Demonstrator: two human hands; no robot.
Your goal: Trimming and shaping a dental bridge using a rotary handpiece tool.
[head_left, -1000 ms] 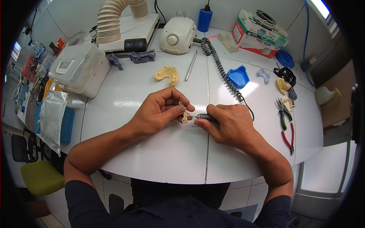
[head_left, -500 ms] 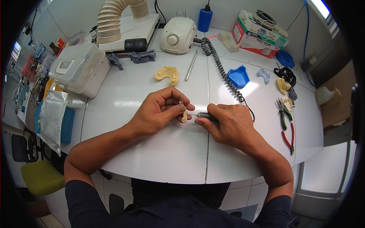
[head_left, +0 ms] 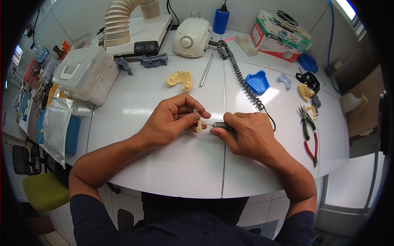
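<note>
While the left hand point(head_left: 174, 119) pinches a small cream dental piece point(head_left: 199, 126), the right hand point(head_left: 252, 133) brings a rotary handpiece point(head_left: 222, 125) up to it.

Nearest us, the white tabletop point(head_left: 180, 172) stretches from its curved front edge to the hands; the piece is held over it between left thumb and fingers, bur at its side, contact too fine to tell. Right fingers wrap snugly round the handpiece. Off right, red-handled pliers point(head_left: 315, 153) lie near the side edge, green-handled pliers point(head_left: 305, 125) just beyond. Past the hands, a strip of tabletop separates them from a yellow dental model point(head_left: 185, 78); farther, a coiled cord point(head_left: 236, 70) reaches the white control unit point(head_left: 189, 43).
</note>
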